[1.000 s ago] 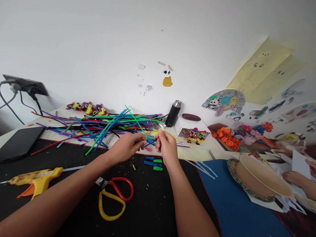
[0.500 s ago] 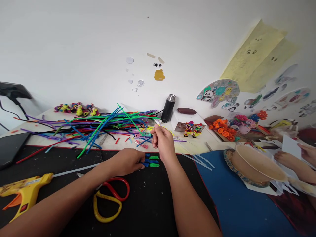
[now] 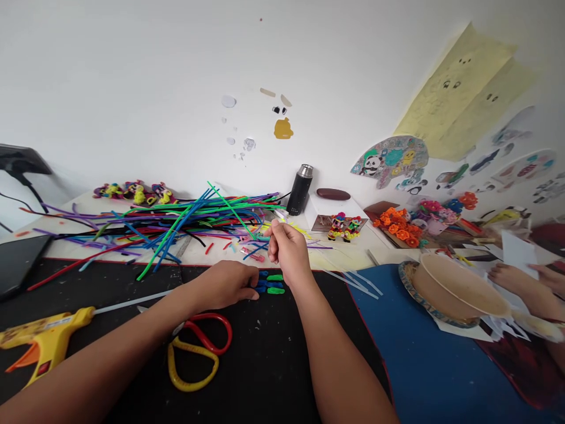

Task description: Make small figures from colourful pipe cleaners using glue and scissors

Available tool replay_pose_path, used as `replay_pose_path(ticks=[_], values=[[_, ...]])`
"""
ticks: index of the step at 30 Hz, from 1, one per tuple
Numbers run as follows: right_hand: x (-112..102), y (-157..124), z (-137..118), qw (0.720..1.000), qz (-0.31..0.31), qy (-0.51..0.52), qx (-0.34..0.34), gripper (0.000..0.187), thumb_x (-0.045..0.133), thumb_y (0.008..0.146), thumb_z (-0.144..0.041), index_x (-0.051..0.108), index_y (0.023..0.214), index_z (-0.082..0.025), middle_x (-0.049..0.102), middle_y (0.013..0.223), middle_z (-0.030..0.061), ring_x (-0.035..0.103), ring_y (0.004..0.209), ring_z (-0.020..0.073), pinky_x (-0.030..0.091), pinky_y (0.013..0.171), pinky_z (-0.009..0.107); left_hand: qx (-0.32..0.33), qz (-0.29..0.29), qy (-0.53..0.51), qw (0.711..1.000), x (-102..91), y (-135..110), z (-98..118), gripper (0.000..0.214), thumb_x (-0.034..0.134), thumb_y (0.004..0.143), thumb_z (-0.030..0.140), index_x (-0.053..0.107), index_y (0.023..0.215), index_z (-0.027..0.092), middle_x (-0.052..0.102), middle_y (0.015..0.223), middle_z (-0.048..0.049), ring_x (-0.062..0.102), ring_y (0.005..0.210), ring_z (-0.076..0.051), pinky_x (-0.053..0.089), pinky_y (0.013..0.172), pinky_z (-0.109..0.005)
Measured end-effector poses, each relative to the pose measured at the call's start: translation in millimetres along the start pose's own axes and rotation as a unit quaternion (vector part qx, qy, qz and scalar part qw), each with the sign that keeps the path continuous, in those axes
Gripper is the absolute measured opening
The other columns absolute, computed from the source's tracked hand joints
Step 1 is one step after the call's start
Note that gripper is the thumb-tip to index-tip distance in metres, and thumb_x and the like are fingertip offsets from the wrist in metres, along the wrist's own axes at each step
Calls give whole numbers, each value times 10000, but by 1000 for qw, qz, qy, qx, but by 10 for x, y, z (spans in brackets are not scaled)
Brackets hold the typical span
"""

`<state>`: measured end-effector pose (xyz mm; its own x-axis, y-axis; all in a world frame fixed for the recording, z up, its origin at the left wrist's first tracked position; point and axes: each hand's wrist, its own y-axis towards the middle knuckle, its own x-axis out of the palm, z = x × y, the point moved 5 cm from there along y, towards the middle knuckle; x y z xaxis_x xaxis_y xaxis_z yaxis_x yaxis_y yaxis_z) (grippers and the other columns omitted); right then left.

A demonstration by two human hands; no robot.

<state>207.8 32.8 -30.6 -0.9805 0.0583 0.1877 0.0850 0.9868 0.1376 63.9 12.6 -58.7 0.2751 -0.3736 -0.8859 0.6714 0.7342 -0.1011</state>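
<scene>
My left hand (image 3: 229,285) rests on the black mat with fingers curled and thumb tucked in, closed at the left ends of short blue and green pipe-cleaner pieces (image 3: 275,291). Part of the blue ends is hidden behind its fingers. Raised just above and to the right is my right hand (image 3: 289,254), its fingers folded into a pinch; whatever they hold is hidden or too small to make out. Scissors (image 3: 207,334) with one red and one yellow handle lie below my left forearm. A yellow glue gun (image 3: 55,335) with a long glue stick sits at the left.
Many loose pipe cleaners (image 3: 176,224) are piled behind the mat. A black flask (image 3: 300,191) stands against the wall beside a white box (image 3: 339,207) and two small figures (image 3: 345,228). At right are a bowl (image 3: 459,288), clear sticks (image 3: 357,284) and another person's hand (image 3: 512,280).
The view has tilted slightly, so everything sits a little higher. Both hands keep nearly the same poses, with the left thumb still by the blue pieces.
</scene>
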Motion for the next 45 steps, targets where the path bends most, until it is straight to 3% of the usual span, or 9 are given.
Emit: replay_pose_path(ticks=[13,25,36,41,45], values=[[28,-19,-13,1000,-5,-22,-8,500,649,928,-686,641,759,-215,460,468,-77,436,371,96,313,400,227,-58,79,-42,994,-274,-3,-116,240,581,943,455,696,881,254,700,719,-9,625,650,-225,352,601,-306],[31,-30,-8,999,-11,-29,-13,506,657,930,-684,653,759,-208,469,462,-81,446,367,88,317,406,216,-63,62,-42,995,-250,6,-169,292,534,958,484,693,923,242,726,782,-29,641,699,-238,356,623,-315],[39,-16,23,999,-20,-29,-19,483,651,956,-653,660,774,-205,480,471,-76,449,368,86,320,412,216,-58,86,-46,994,-267,0,-212,283,549,942,487,699,901,251,715,767,-24,628,683,-235,346,617,-313],[41,-15,27,999,-24,-28,-22,468,646,963,-630,655,764,-206,469,466,-81,442,362,86,324,411,217,-36,101,-57,993,-216,18,-226,216,559,932,396,724,917,256,742,799,-24,653,704,-237,388,633,-315],[59,-26,42,998,-32,-36,-30,468,618,977,-629,651,769,-210,473,468,-82,444,366,91,339,412,218,5,118,-8,993,-105,60,-188,228,535,952,292,746,1021,240,782,982,-78,704,875,-267,476,757,-342]])
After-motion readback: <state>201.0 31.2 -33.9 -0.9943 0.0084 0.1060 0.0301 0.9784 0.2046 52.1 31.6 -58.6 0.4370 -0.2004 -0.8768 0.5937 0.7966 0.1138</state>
